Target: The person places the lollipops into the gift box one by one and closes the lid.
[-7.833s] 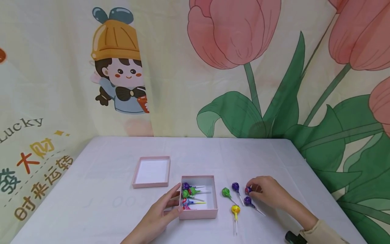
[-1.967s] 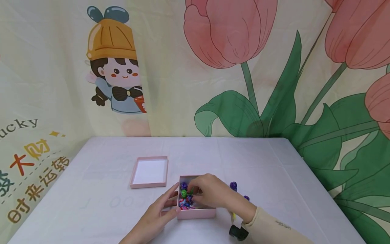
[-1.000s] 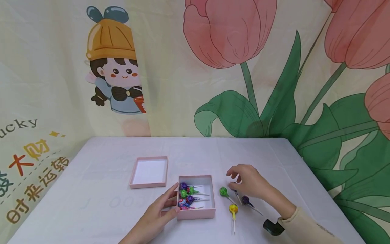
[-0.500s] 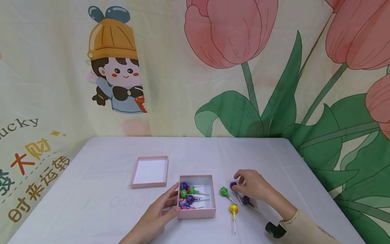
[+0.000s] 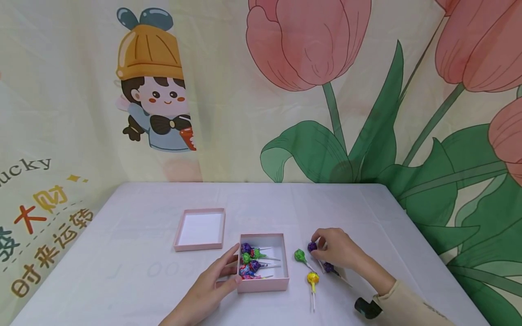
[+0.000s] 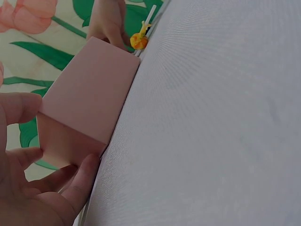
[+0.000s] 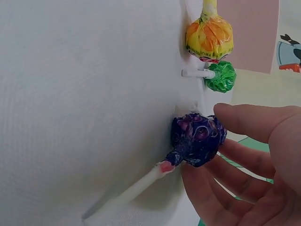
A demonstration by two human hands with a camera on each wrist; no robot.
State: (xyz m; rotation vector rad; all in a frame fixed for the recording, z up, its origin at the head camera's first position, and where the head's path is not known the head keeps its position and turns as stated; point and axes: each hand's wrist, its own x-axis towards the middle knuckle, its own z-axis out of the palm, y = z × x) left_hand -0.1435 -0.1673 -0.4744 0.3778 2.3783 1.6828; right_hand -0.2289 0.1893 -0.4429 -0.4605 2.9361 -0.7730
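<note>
In the head view an uncovered pink box (image 5: 265,285) holds several wrapped lollipops, their heads towards its left wall. My left hand (image 5: 208,283) grips the box's left side, the thumb by the near corner; the left wrist view shows the bent fingers (image 6: 84,181) against the box wall (image 6: 89,89). To the right, my right hand (image 5: 340,249) pinches the head of a purple lollipop (image 5: 312,246) on the table. A second purple lollipop (image 5: 328,267) lies just below that hand; one purple lollipop (image 7: 197,139) partly blocks the fingers in the right wrist view.
A green lollipop (image 5: 300,256) and a yellow lollipop (image 5: 313,279) lie between box and right hand. The pink lid (image 5: 199,248), inside facing up, rests behind the box to the left. A patterned cloth hangs behind the white table (image 5: 142,217).
A purple lollipop that the right hand placed in the box now lies there. That hand has gone back right and its fingers have closed on another purple one. The left hand stays put.
</note>
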